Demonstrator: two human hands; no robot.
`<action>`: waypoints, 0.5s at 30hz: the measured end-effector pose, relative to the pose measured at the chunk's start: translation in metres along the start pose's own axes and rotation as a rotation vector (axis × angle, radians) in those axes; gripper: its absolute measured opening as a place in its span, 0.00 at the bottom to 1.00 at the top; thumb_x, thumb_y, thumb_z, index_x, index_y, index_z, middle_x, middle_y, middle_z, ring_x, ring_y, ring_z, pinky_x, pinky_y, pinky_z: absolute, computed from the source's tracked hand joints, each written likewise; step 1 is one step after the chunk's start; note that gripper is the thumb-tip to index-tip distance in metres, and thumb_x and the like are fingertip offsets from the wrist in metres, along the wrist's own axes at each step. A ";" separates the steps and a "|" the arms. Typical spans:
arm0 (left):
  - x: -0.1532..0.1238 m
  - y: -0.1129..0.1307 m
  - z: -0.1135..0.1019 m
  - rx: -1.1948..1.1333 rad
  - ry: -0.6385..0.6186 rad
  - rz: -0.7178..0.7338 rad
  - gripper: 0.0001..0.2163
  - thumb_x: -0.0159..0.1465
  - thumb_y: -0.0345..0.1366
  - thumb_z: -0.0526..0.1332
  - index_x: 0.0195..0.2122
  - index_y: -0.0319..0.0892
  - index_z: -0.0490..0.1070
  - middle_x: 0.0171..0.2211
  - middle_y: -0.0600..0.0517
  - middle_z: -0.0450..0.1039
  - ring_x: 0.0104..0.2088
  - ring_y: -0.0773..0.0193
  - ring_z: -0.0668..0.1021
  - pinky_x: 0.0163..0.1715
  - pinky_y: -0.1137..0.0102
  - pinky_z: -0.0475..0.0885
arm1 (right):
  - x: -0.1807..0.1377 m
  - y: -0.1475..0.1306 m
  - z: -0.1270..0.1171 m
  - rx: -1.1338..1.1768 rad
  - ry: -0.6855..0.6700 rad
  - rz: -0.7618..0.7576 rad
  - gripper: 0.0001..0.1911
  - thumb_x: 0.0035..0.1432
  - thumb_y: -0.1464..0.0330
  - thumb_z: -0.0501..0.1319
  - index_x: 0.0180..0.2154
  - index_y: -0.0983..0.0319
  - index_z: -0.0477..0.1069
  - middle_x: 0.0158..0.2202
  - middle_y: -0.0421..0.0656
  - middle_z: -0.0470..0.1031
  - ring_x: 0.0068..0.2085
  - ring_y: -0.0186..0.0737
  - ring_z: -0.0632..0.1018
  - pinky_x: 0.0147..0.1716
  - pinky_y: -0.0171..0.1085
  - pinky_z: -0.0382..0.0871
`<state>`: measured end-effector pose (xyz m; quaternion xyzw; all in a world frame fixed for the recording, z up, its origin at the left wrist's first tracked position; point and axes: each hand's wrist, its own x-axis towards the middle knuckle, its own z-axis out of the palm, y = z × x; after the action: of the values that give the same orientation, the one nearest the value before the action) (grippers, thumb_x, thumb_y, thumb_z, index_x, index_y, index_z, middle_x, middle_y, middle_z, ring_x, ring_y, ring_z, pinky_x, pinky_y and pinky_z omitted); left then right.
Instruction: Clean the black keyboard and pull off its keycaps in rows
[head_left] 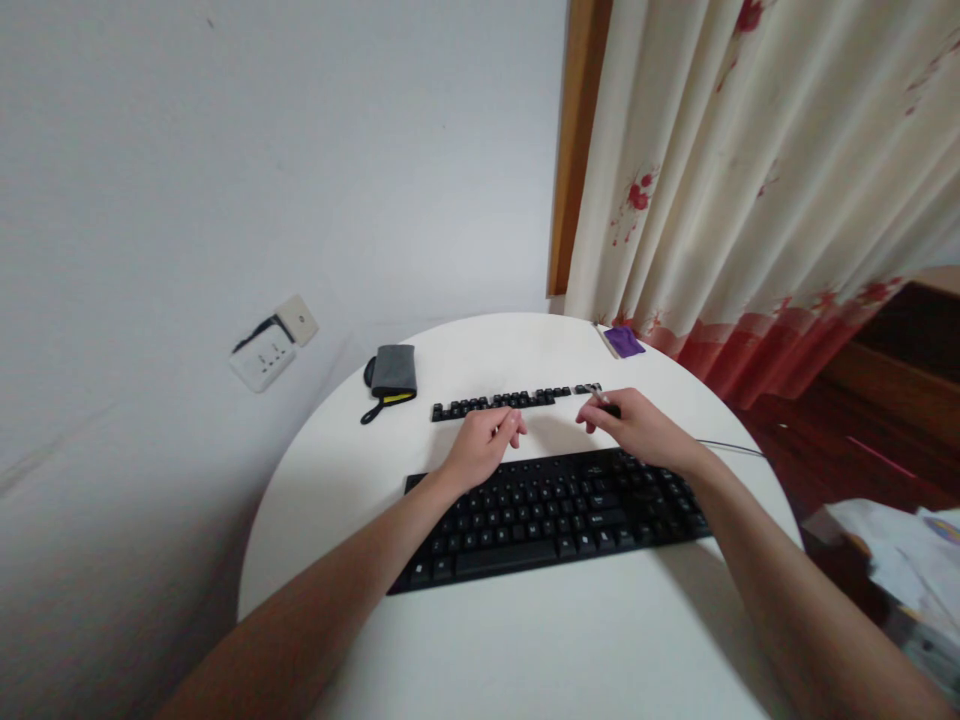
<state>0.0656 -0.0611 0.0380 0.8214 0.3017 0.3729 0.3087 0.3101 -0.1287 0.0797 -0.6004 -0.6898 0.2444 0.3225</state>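
Observation:
On the table lies a black keyboard (525,515), tilted slightly in view. My left hand (480,447) is just above its back edge, fingers curled and thumb against them; whatever they may hold is hidden. My right hand (634,425) is over the back right of the keyboard, closed on a small tool with a metal tip (598,394) and a dark part by the fingers. Its exact kind is unclear. Behind both hands, loose black keycaps (495,402) stand in a long row. Part of the keyboard's right side looks bare of caps, though shadowed.
The round white table (517,650) stands against a wall. A grey cloth pouch (394,370) with a black loop lies back left, a dark round object behind it. A purple packet (624,342) sits at the back right edge. A thin cable (731,446) crosses the right side.

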 end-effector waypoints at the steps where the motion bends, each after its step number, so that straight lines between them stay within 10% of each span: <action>1: 0.000 0.000 0.000 0.007 -0.016 0.002 0.21 0.71 0.44 0.50 0.29 0.40 0.75 0.21 0.52 0.74 0.22 0.68 0.72 0.25 0.73 0.66 | -0.004 0.001 -0.003 -0.046 -0.055 -0.029 0.13 0.62 0.63 0.57 0.32 0.63 0.77 0.30 0.43 0.79 0.32 0.39 0.75 0.35 0.35 0.65; 9: 0.000 -0.002 0.000 0.022 -0.053 -0.001 0.20 0.71 0.43 0.50 0.29 0.40 0.75 0.22 0.52 0.75 0.23 0.67 0.72 0.26 0.72 0.66 | -0.011 0.012 -0.004 -0.203 -0.364 0.015 0.04 0.51 0.68 0.67 0.32 0.59 0.77 0.30 0.40 0.78 0.31 0.39 0.75 0.32 0.34 0.64; 15: 0.001 -0.001 0.000 0.035 -0.052 0.013 0.19 0.71 0.40 0.50 0.28 0.40 0.74 0.22 0.52 0.74 0.22 0.68 0.72 0.27 0.73 0.66 | -0.011 0.012 0.008 -0.344 -0.356 0.032 0.08 0.48 0.66 0.70 0.32 0.59 0.76 0.32 0.42 0.78 0.32 0.41 0.75 0.31 0.36 0.63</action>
<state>0.0661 -0.0598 0.0381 0.8380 0.2948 0.3481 0.2995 0.3128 -0.1375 0.0638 -0.6047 -0.7576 0.2305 0.0848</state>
